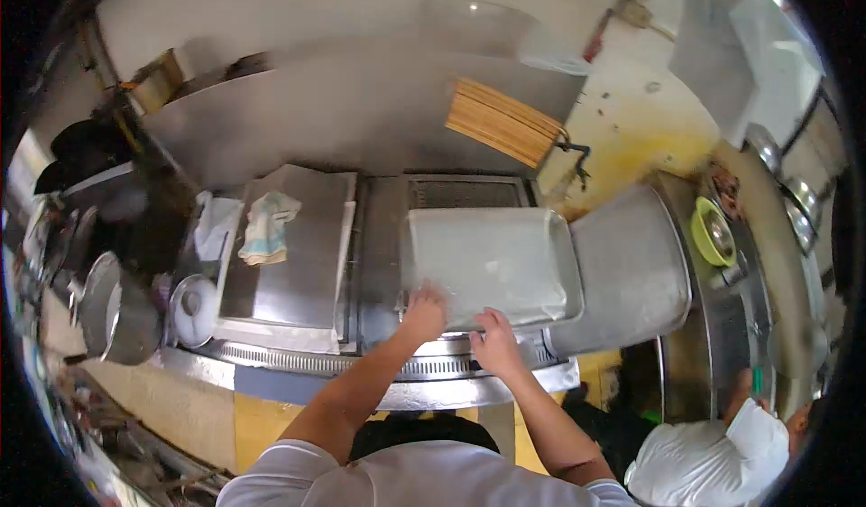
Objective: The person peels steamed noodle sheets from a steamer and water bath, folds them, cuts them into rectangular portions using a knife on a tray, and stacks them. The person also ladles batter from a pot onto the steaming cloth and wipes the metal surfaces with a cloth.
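Observation:
In front of me lies a rectangular metal tray [574, 263] covered by a pale, translucent sheet [492, 259] with a slightly wrinkled right edge. My left hand [427, 311] is over the sheet's near left corner, its fingers smeared by motion. Whether they grip the sheet is unclear. My right hand [494, 340] is at the tray's near edge, fingers apart, with the fingertips at or just over the rim. I see nothing held in it.
Left of the tray, a cloth [269, 227] lies on a steel surface beside a round lid [193, 310] and a large pot [117, 308]. A big metal container [631, 268] stands to the right. A person in white [713, 453] works at lower right, near a green bowl [713, 232].

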`<act>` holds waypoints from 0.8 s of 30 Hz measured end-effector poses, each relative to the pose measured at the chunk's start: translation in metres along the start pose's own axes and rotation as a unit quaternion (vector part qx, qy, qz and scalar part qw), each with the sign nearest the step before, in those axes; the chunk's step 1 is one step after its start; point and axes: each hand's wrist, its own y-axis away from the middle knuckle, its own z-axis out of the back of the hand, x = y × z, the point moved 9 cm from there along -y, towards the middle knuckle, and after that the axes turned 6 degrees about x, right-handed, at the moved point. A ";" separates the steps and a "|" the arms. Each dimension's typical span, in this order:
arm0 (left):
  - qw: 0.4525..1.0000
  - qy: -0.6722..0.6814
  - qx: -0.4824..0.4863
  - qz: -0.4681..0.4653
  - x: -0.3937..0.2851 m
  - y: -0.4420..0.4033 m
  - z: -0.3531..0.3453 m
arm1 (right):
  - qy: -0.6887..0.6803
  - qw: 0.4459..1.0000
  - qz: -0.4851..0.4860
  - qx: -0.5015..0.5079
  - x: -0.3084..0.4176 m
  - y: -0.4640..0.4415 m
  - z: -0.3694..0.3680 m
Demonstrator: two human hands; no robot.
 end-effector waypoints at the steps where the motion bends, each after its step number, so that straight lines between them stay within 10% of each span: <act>1: 1.000 0.002 0.002 0.001 -0.004 0.006 0.008 | 0.011 1.000 0.029 0.000 0.000 -0.017 -0.001; 7: 0.983 0.103 -0.154 -0.011 -0.005 0.064 0.031 | 0.128 0.976 0.168 0.049 -0.008 -0.099 -0.048; 17: 0.898 0.224 -0.321 0.201 0.032 0.245 0.059 | 0.209 0.946 0.092 0.231 -0.013 -0.108 -0.096; 24: 0.673 0.499 -0.397 0.374 0.111 0.370 -0.011 | -0.006 0.929 0.299 0.220 0.189 -0.033 -0.143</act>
